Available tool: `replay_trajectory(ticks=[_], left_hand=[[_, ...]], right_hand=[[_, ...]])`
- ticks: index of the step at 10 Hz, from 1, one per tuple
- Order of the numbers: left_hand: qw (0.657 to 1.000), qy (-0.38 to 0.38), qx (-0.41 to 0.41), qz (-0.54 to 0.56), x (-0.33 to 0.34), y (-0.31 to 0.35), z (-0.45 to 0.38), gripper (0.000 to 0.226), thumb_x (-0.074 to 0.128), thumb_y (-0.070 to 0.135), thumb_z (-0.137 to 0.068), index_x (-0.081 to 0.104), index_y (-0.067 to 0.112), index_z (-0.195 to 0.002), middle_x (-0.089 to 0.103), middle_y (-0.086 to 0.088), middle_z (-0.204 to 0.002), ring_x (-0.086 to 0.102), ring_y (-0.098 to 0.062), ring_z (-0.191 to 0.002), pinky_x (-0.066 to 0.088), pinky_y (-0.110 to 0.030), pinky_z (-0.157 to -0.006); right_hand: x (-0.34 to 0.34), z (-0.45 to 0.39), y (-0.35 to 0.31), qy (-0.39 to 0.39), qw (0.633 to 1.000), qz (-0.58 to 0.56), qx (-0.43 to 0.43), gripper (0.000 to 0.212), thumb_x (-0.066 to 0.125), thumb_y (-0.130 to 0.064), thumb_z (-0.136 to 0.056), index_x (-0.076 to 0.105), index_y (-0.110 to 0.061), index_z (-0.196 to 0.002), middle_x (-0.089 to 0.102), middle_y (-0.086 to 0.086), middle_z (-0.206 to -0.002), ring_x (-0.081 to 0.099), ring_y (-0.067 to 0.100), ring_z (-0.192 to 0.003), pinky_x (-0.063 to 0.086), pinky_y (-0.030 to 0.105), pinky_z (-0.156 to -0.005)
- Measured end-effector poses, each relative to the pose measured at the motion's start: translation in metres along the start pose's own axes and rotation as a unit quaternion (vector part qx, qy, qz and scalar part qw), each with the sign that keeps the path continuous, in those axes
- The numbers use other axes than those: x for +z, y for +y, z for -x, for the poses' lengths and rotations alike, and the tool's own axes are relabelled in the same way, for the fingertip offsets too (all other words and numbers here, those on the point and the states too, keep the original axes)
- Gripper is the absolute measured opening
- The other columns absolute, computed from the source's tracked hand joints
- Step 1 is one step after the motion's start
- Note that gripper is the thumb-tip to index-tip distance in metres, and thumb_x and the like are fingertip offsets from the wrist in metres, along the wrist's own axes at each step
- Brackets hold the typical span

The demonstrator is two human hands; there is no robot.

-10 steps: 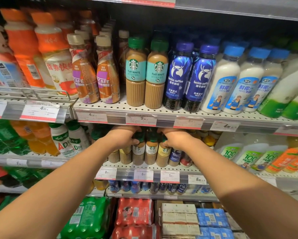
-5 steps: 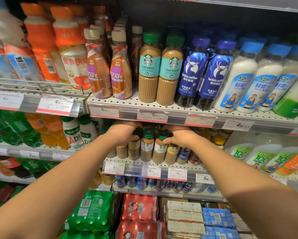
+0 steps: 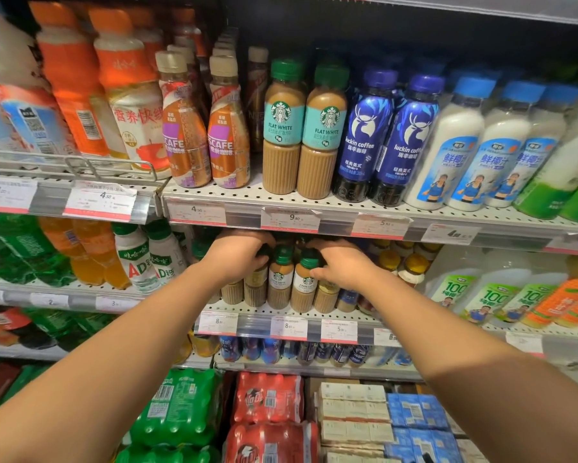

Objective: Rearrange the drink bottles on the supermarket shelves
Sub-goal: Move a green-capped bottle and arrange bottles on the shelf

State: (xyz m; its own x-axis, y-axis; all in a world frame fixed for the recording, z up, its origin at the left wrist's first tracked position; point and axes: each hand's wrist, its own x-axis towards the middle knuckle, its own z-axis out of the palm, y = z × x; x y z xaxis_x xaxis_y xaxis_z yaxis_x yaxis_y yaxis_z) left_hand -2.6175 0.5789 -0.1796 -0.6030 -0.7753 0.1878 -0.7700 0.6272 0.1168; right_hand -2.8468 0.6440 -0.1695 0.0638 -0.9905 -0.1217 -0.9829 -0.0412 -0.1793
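Supermarket shelves point(image 3: 314, 324) (perforated, price-tagged), left hand point(image 3: 237, 257) and right hand point(image 3: 342, 264) each gripping coffee bottles point(image 3: 281, 279).

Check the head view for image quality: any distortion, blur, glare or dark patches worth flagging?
Head view: wide-angle distortion bows the shelf edge and leans the outer bottles; the Flat White bottles read sharp at centre, while the price tags are too soft to read fully. Shadow under the shelf darkens the caps where the left hand and right hand reach. No strong glare.
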Motion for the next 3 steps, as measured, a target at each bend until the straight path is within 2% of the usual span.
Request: replay_trajectory(ticks=[2,3], left_hand=[[1.0,0.023,0.007,-0.003,-0.011,0.007,0.011,0.034,0.066,0.03,-0.094,0.068,0.028,-0.128,0.071,0.007,-0.124,0.067,-0.018,-0.11,0.053,-0.031,-0.083],[0.999,0.05,0.017,-0.001,-0.016,0.015,0.018,0.029,0.067,0.029,-0.093,0.072,0.026,-0.122,0.074,0.009,-0.119,0.07,-0.017,-0.104,0.057,-0.033,-0.084]], right_hand=[[0.0,0.018,-0.002,0.062,0.998,-0.01,-0.01,0.055,0.065,-0.033,-0.093,0.051,-0.026,-0.146,0.062,0.008,-0.139,0.058,0.032,-0.127,0.053,0.042,-0.1],[-0.001,0.033,-0.004,0.102,0.994,-0.012,-0.024,0.051,0.062,-0.031,-0.095,0.054,-0.023,-0.144,0.064,0.008,-0.137,0.058,0.032,-0.126,0.053,0.045,-0.1]])
